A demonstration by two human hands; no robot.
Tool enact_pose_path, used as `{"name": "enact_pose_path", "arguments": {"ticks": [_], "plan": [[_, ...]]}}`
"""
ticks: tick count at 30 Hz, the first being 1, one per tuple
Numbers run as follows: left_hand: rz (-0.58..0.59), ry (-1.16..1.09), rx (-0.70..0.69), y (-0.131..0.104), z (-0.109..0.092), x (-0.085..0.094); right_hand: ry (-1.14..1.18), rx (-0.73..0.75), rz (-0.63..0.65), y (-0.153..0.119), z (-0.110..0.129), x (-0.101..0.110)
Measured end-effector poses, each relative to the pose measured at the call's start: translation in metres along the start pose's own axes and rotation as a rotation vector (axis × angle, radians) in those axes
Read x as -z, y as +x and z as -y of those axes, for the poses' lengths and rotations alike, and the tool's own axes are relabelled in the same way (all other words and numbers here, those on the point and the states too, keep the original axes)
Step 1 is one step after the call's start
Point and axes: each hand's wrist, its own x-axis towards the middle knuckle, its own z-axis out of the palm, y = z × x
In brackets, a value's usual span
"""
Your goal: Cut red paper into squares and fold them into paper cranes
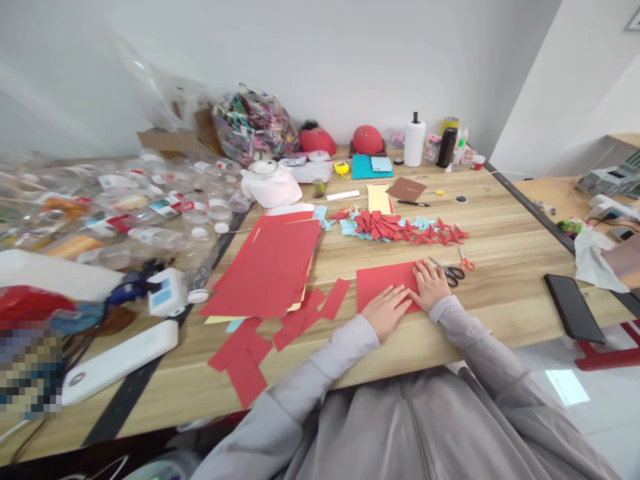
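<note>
Left hand (387, 312) and right hand (430, 285) lie flat on a red rectangular paper sheet (379, 282), close together, fingers extended and gripping nothing. The sheet rests on the wood-grain surface (510, 283), near black-handled metal scissors (446, 269). It should prove light, thin and easily creased, apt to slide under a sideways push; its free left edge or corners look best for taking hold, with a gentle pinch.

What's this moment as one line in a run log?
left hand: on red paper | right hand: on same paper | black-handled scissors: beside right hand | red paper strips: left of hands
</note>
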Motion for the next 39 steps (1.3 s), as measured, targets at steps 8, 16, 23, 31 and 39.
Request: {"name": "enact_pose_path", "arguments": {"ticks": [8,16,23,31,39], "plan": [[-0.016,-0.074,0.016,-0.005,-0.022,-0.019,0.006,-0.004,-0.004,0.000,0.000,0.001],[0.046,-0.147,0.021,-0.025,-0.007,-0.014,0.015,-0.014,0.008,-0.001,0.001,0.003],[0.117,-0.143,0.066,-0.072,0.011,-0.001,0.030,-0.016,-0.003,-0.001,0.001,0.003],[0.125,-0.085,0.130,-0.116,0.022,0.004,0.036,-0.015,-0.010,-0.002,0.001,0.003],[0.094,-0.059,0.173,-0.104,0.038,0.009,0.015,-0.047,-0.028,0.013,0.002,0.004]]}}
